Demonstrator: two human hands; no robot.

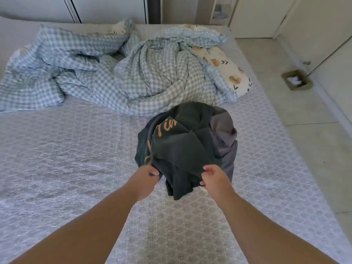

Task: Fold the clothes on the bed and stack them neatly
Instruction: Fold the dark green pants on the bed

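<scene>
A crumpled dark green shirt with orange lettering sits in a heap on the bed, right of centre. Under it and to its right shows a grey garment. My left hand pinches the shirt's near left edge. My right hand grips the near right edge. A fold of the shirt hangs down between both hands.
A rumpled blue checked duvet fills the far half of the bed, with a floral pillow at its right. The bed's right edge meets a tiled floor, where a small green dustpan lies near the wall.
</scene>
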